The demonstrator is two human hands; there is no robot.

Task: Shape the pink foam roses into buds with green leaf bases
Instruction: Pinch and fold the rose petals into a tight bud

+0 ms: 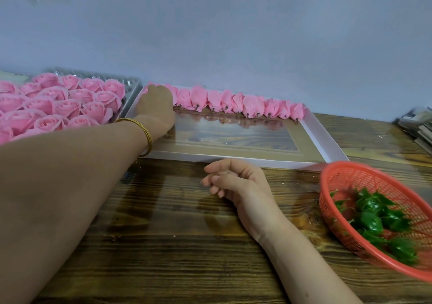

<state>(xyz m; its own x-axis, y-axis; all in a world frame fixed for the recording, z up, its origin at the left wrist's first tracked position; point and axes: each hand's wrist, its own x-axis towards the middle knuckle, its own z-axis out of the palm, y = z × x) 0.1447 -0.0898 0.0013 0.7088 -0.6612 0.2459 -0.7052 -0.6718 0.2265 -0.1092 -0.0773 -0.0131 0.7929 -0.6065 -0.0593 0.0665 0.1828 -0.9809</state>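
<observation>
buds: row of shaped pink foam buds (238,103) lying side by side along far wall of shallow white box (233,157), spanning nearly corner to corner; dark stub at near end of each, pointing twd the person.
l hand: left hand (155,103) reached out to far-left end of the bud row, back of hand up, covering the buds there. fingers hidden behind the hand, so can't tell if it grips a bud or only touches.
bangle: thin gold bangle (146,131) on left wrist, over box's left edge.
r hand: right hand (236,182) resting on table just in front of box's near rim, fingers loosely curled, nothing in it. hands well apart.
box: glossy clear window in its floor, faint pink reflections of buds in it; rest of floor bare.
unshaped roses: open pink roses (60,107) packed tight in clear plastic tray (133,86), left of box, touching or just beside it.
leaf bases: green leaf bases (371,219) heaped in red mesh basket (336,175) at right, near box's front-right corner; basket blurred, partly out of frame.
table: dark wood-grain table (175,245) under everything.
bg: plain grey-blue wall (233,34) right behind box and tray; blurred stack of flat stuff (418,126) at far right edge, can't id.
</observation>
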